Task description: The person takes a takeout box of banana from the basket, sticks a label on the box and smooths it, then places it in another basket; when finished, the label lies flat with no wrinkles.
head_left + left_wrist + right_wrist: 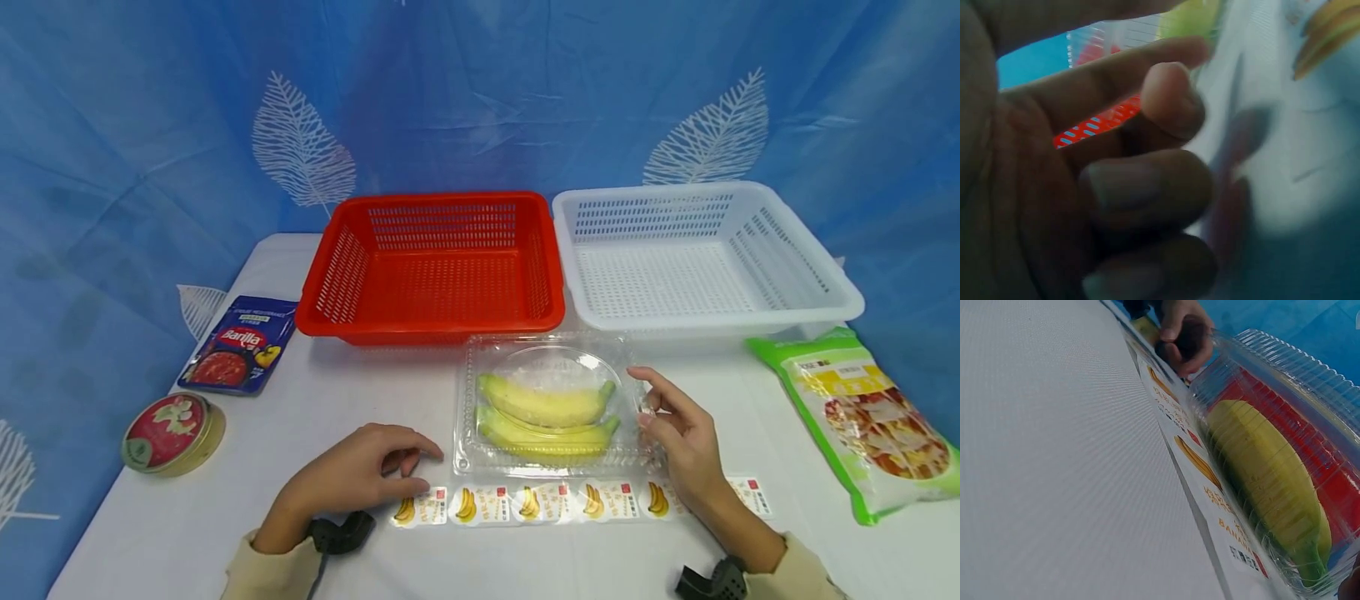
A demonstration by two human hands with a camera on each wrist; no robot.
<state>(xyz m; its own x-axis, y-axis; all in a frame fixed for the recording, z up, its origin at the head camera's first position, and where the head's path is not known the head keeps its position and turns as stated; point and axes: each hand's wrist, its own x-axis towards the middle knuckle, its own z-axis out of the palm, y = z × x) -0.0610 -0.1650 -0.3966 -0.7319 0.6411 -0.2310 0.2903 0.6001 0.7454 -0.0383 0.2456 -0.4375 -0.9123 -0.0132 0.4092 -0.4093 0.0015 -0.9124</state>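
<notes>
A clear plastic clamshell box point(551, 358) lies on the table with its lid down, and two yellow bananas point(543, 406) show through it. At the box's right edge is my right hand point(682, 442), its thumb and fingers pinching the rim, with the index finger stretched along the corner. To the left of the box, my left hand point(367, 468) holds nothing; its fingers hang loosely curled just short of the box and above the left end of a strip of banana stickers point(542, 502). The right wrist view shows the stickers point(1200, 465) alongside the box.
Behind the box stand a red basket point(431, 327) and a white basket point(720, 318). On the left lie a blue Barilla pouch point(240, 344) and a round tin point(174, 433) with a red lid. A green-edged food bag point(862, 417) lies at the right.
</notes>
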